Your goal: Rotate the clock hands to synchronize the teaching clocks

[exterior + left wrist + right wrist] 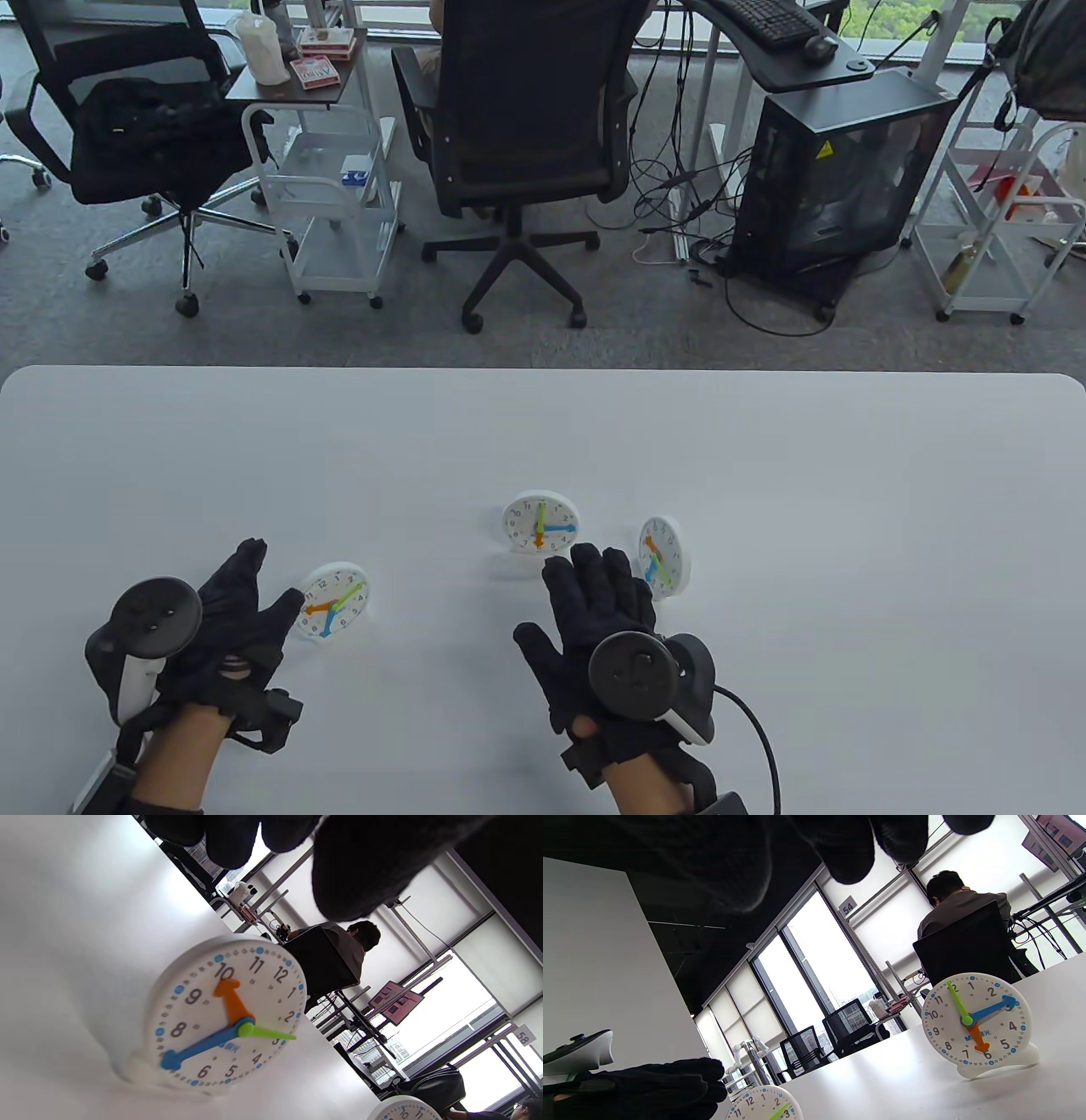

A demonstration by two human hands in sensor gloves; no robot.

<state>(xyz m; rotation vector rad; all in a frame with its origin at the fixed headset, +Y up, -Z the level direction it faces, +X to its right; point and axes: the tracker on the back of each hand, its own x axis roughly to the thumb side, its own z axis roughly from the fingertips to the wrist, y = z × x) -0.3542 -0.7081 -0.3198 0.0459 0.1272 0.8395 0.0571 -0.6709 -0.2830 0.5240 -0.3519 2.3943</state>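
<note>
Three white teaching clocks with orange, blue and green hands stand on the white table [543,424]. The left clock [333,602] stands just right of my left hand [242,598], which is open and apart from it; it shows close up in the left wrist view [225,1016]. The middle clock [540,524] stands just beyond my right hand [594,586], whose fingers are spread flat and hold nothing; it shows in the right wrist view [975,1022]. The right clock [662,556] stands turned sideways just right of my right fingertips.
Beyond the table's far edge are office chairs [517,127], a white trolley [327,170], a computer case [836,178] and cables on the floor. A person sits at a desk behind.
</note>
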